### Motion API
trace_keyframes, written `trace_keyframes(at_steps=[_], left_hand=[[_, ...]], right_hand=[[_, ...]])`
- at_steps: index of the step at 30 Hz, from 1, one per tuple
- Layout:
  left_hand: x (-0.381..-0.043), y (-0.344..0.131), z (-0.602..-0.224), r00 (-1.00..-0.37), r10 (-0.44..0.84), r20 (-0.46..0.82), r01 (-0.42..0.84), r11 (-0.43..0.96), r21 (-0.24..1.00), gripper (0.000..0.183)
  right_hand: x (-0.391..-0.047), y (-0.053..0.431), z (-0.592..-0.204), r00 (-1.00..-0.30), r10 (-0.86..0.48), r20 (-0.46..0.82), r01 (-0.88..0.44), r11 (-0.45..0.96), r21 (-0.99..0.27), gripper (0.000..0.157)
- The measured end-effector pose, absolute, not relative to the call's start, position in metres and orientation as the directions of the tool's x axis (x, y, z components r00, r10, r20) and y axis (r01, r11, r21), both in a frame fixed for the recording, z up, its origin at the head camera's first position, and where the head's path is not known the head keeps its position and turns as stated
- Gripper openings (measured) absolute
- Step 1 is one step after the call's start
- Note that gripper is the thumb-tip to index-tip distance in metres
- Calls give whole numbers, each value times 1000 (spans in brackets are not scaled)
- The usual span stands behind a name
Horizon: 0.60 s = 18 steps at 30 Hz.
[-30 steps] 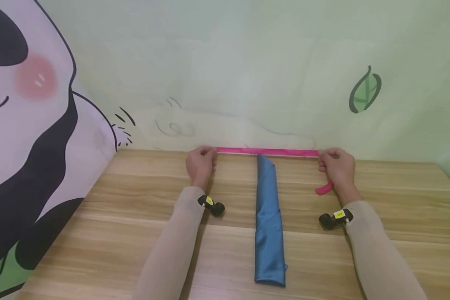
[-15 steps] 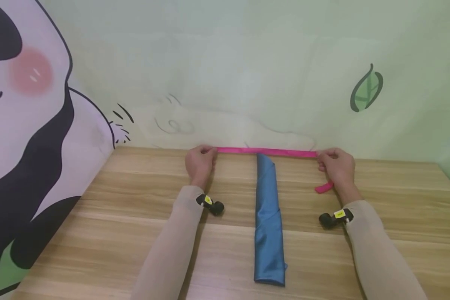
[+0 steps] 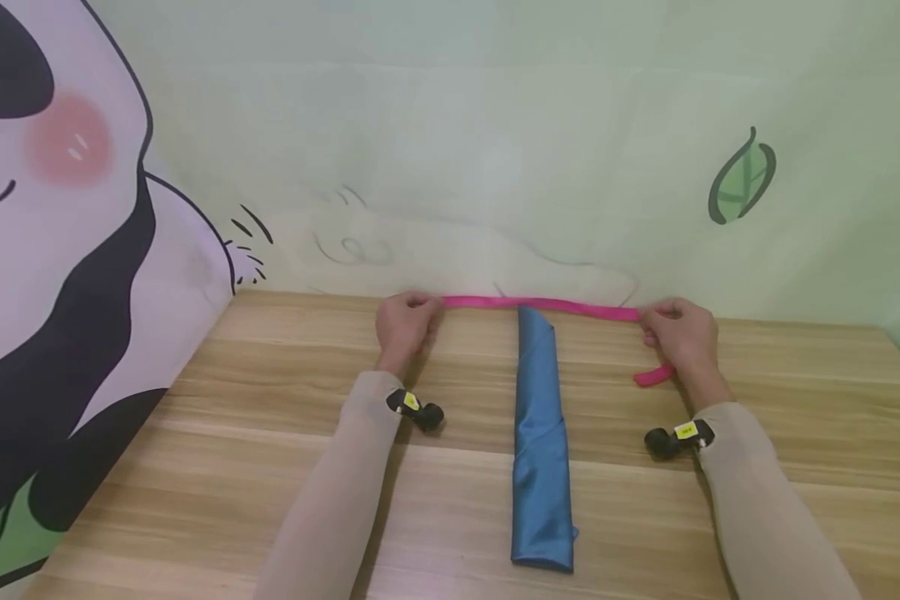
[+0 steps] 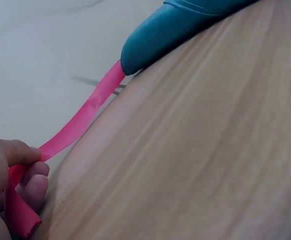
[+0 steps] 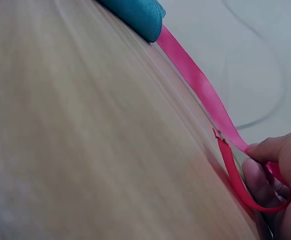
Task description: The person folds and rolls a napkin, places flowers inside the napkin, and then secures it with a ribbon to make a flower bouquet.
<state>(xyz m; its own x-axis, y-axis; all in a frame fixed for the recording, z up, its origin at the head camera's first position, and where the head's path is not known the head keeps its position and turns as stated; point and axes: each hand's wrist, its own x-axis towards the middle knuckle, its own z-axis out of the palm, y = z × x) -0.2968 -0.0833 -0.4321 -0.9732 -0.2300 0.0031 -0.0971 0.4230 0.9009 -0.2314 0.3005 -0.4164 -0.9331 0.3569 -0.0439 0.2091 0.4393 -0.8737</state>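
A pink ribbon (image 3: 480, 302) spans the back edge of the table between both hands. My left hand (image 3: 405, 327) pinches it near one end between thumb and forefinger; a short tail curls below the fingers in the left wrist view. On the other side my right hand (image 3: 681, 335) pinches it too, and its loose tail (image 5: 231, 172) bends back over the tabletop. Between the hands lies a rolled blue satiny cloth (image 3: 542, 442), lengthwise toward me. Its narrow far end meets the ribbon's middle, overlapping it in both wrist views.
The wood-grain table (image 3: 270, 467) ends at a pale green backdrop (image 3: 450, 125) printed with a leaf (image 3: 742, 179). A large panda picture (image 3: 75, 250) fills the left side. Small black cameras (image 3: 667, 442) sit on both wrists.
The ribbon has gone from nearly straight to slightly slack and wavy. Both hands keep their pinch and have barely moved. The blue cloth lies as before, and the head view has shifted slightly.
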Motion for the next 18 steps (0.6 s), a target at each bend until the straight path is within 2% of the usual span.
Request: trace_keyframes(at_steps=[5, 10, 18], left_hand=[[-294, -81, -432, -979, -197, 44, -60, 491, 869, 18], [-292, -78, -430, -985, -172, 18, -65, 465, 883, 20], [-294, -76, -428, -987, -156, -48, -59, 62, 996, 19]], right_hand=[[-230, 302, -414, -935, 353, -45, 218, 469, -856, 30], [-224, 304, -411, -936, 350, -45, 218, 475, -853, 29], [-218, 305, -408, -937, 347, -29, 207, 488, -848, 28]])
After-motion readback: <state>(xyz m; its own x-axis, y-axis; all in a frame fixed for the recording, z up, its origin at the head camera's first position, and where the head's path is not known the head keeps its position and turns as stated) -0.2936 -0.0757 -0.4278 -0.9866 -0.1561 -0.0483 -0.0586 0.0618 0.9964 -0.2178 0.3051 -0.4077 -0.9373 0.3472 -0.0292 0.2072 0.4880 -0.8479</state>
